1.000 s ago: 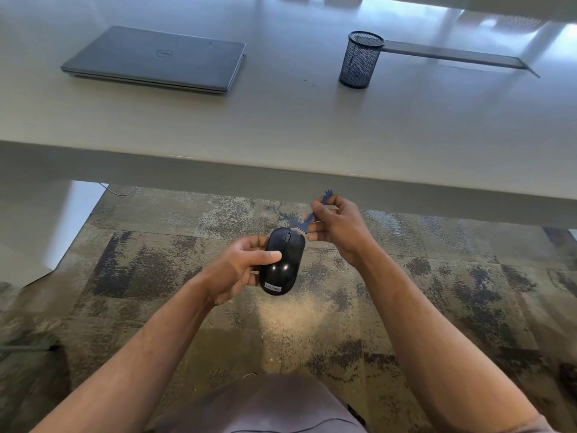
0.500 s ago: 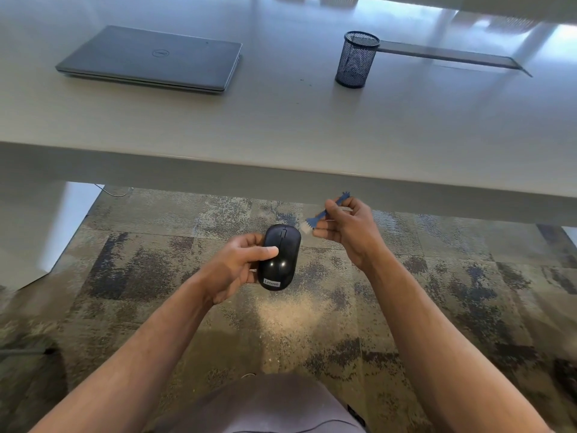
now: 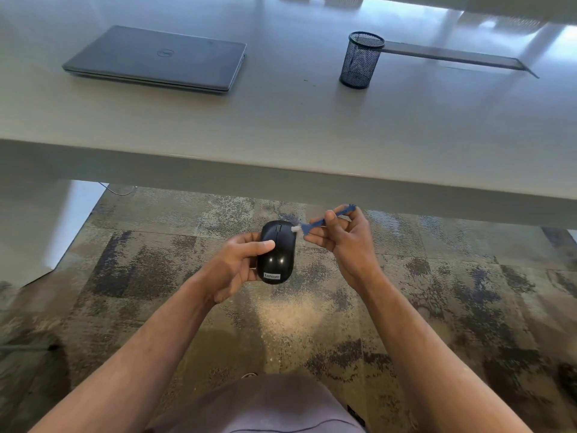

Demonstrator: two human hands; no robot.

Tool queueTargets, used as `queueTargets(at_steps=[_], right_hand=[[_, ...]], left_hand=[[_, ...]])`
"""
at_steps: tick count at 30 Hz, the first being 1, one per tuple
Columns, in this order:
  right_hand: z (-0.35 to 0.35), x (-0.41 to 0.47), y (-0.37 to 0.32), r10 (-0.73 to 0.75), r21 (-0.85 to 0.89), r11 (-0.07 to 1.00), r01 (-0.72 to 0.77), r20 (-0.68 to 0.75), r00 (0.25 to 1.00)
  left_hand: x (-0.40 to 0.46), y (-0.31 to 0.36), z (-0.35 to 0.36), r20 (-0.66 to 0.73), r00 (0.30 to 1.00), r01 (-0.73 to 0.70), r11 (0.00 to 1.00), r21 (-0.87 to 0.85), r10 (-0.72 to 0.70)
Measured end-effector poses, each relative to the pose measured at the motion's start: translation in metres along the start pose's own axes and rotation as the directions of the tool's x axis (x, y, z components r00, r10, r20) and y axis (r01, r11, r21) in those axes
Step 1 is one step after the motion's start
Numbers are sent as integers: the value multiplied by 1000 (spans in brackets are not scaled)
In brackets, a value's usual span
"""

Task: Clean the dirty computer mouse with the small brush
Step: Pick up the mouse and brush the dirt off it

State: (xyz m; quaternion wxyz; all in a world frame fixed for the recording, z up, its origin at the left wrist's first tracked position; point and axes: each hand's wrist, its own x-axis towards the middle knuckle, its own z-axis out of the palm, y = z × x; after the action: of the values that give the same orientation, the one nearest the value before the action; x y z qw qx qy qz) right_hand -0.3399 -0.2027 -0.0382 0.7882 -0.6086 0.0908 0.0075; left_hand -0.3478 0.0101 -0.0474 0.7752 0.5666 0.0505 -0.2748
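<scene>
1. We hold the mouse (image 3: 276,253) in our left hand (image 3: 237,267), near the centre of the frame, out over the carpet (image 3: 150,260) rather than on the desk (image 3: 281,126); we judge this lets loosened dirt drop to the floor.
2. The left thumb lies across the top of the mouse and the fingers wrap its side, leaving the button end free.
3. Our right hand (image 3: 343,239), just right of centre, pinches the blue handle of the brush (image 3: 315,225) between thumb and fingertips, a light grip suited to short strokes.
4. The white bristles sit at the upper right edge of the mouse; they seem to touch it, though the view is too small to be sure.
5. In the upper part of the frame, a closed laptop (image 3: 159,57) and a mesh pen cup (image 3: 362,59) stand well apart from the work.
</scene>
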Motion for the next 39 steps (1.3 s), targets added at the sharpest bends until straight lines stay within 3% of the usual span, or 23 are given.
queueTargets(at_steps=[11,18,30,36,39], right_hand=[[-6,-24,4,-59,-61,996,66,106,993],[-1,-7,-17,-160,60,985,165,-71,984],[3,-33,2,-196,89,978,187,103,975],[-8,-22,-21,-183,212,961,175,15,983],[-2,-26,-25,-170,236,960,151,62,984]], left_hand=[[11,12,-7,-61,998,9,1000,-19,-10],[13,17,0,0,1000,0,1000,-8,0],[15,24,-8,6,1000,-21,999,-49,22],[15,32,-4,24,999,-36,998,-55,37],[16,33,-3,11,999,-44,997,-67,45]])
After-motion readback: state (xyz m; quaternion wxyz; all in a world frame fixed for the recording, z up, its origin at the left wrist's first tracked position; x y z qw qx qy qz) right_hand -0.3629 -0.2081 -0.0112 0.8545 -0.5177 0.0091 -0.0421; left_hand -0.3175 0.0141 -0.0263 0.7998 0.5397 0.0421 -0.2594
